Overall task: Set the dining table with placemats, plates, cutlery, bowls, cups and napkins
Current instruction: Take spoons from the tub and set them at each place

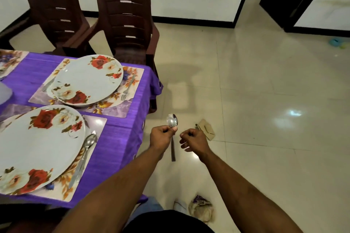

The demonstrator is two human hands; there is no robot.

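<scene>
My left hand (162,137) grips a steel spoon (172,120) by its neck, bowl up, handle hanging down, out past the table's right edge over the floor. My right hand (193,140) hovers just right of it, fingers curled and holding nothing. On the purple tablecloth (117,138) lie two floral placemats. The near placemat (94,122) carries a rose-patterned plate (37,147) with a spoon (89,143) and a knife (77,172) at its right. The far placemat (121,108) bears another such plate (89,79), a fork (127,87) on its right and a knife (48,84) on its left.
Two dark brown plastic chairs (125,24) stand behind the table. A third placemat (9,60) shows at the far left. On the tiled floor lie a small cardboard piece (206,128) and a cloth pouch (200,208) near my feet.
</scene>
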